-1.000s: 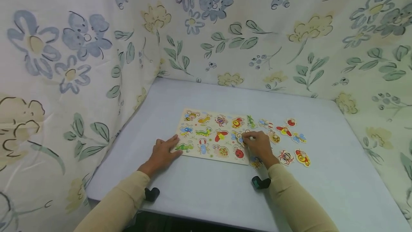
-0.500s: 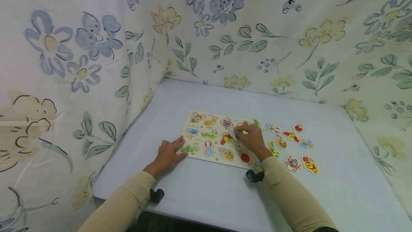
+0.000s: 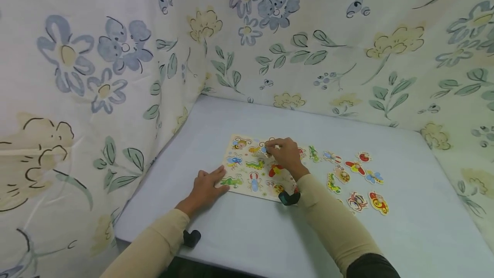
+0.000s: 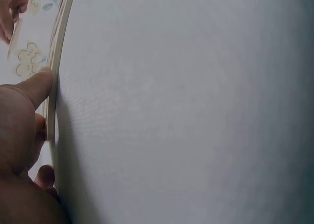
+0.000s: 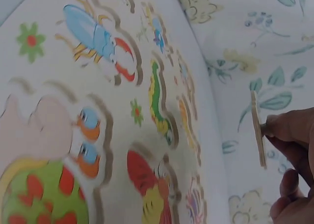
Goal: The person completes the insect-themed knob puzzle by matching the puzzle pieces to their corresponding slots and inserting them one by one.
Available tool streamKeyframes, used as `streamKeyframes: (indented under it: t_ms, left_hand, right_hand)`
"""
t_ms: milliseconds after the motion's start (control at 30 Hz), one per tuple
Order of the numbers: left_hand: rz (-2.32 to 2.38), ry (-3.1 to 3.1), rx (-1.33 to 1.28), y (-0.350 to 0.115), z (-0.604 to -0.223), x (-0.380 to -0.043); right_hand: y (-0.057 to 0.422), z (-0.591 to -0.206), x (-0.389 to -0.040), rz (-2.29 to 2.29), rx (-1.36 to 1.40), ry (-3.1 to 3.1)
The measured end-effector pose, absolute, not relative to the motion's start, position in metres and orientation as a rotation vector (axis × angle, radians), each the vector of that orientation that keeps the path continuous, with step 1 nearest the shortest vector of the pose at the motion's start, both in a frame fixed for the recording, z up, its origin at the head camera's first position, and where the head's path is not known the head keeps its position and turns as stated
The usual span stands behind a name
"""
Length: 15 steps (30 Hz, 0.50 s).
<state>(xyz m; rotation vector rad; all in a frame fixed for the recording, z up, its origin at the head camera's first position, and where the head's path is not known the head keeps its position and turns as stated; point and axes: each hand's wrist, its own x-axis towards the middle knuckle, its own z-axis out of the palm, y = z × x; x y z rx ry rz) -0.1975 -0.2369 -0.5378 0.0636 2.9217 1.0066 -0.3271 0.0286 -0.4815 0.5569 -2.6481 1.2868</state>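
A wooden insect puzzle board [image 3: 245, 171] with cut-out recesses lies on the table. My left hand [image 3: 207, 187] rests at its near-left corner; in the left wrist view the thumb [image 4: 40, 84] touches the board's edge. Above the board's back row, my right hand [image 3: 285, 154] pinches a wooden puzzle piece [image 5: 258, 130] by its small knob. The right wrist view shows that piece edge-on and raised off the board, so its picture is hidden there. A spider piece [image 3: 356, 201], a butterfly piece [image 3: 378, 203] and a ladybird piece [image 3: 364, 156] lie to the right.
Several other loose insect pieces are scattered right of the board, among them a green caterpillar piece [image 3: 333, 183] and a red-winged piece [image 3: 355, 167]. A white cloth covers the table [image 3: 420, 222]. Floral curtains [image 3: 332, 12] stand behind and at the sides.
My right hand has moved left and away from me across the board, carrying the pinched piece from the right column towards the back row. My left hand stays at the corner.
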Motion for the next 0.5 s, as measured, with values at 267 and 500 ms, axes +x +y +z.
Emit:
streamKeyframes:
  t_ms: [267,500]
  left_hand:
    - [0.987,2.933,0.069,-0.236,-0.538,-0.197]
    - [1.002,2.947,0.092,-0.236,-0.537,-0.197]
  right_hand:
    - [-0.002,-0.483,-0.333,1.325,0.609,-2.639]
    - [-0.026,-0.496,-0.341,1.346,0.667,-2.589]
